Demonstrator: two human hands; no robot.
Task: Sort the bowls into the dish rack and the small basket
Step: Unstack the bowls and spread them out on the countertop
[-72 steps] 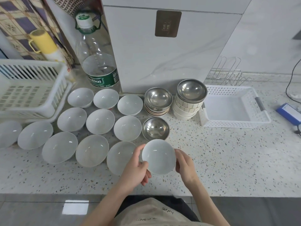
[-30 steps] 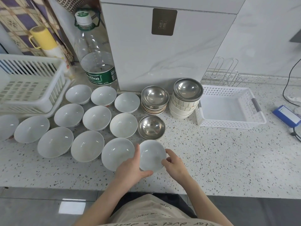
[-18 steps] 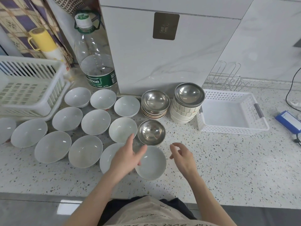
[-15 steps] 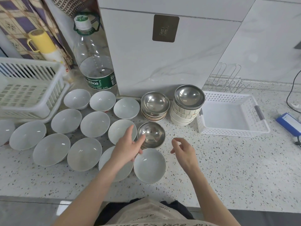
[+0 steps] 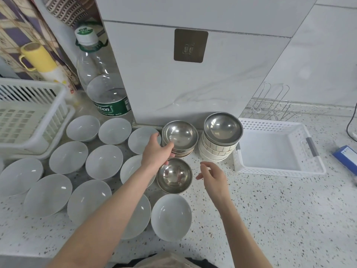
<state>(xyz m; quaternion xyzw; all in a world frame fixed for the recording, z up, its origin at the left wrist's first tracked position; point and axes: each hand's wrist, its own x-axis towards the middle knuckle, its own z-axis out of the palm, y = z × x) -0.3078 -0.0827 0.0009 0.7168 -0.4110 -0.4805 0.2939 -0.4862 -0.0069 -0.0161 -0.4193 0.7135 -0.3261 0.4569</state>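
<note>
left hand [image 5: 155, 151] is reaching out to the stack of steel bowls [image 5: 180, 137] at the back of the counter [image 5: 270, 209]. its fingers wrap round the near left rim of the top bowl, thumb on the front edge, so it looks like it's gripping that one, though i can't tell if it's lifted at all. just under the wrist sits a single steel bowl [image 5: 174, 176] on its own, not touched.

right hand [image 5: 212, 176] hovers just right of that single bowl, fingers loosely curled, holding nothing and touching nothing.

right of the left hand, beside the steel stack, there's a taller stack of striped ceramic bowls [image 5: 217, 152] with a steel bowl on top. past that, further right of the right hand, the small basket [image 5: 278, 171] sits with nothing in it.

left of the left arm is a whole spread of white bowls [image 5: 104, 161] laid out singly, and one white bowl [image 5: 171, 217] between the two forearms, nearest the person. the dish rack [image 5: 29, 120] is way off left beyond the white ones, next to a big water bottle [image 5: 102, 82].
</note>
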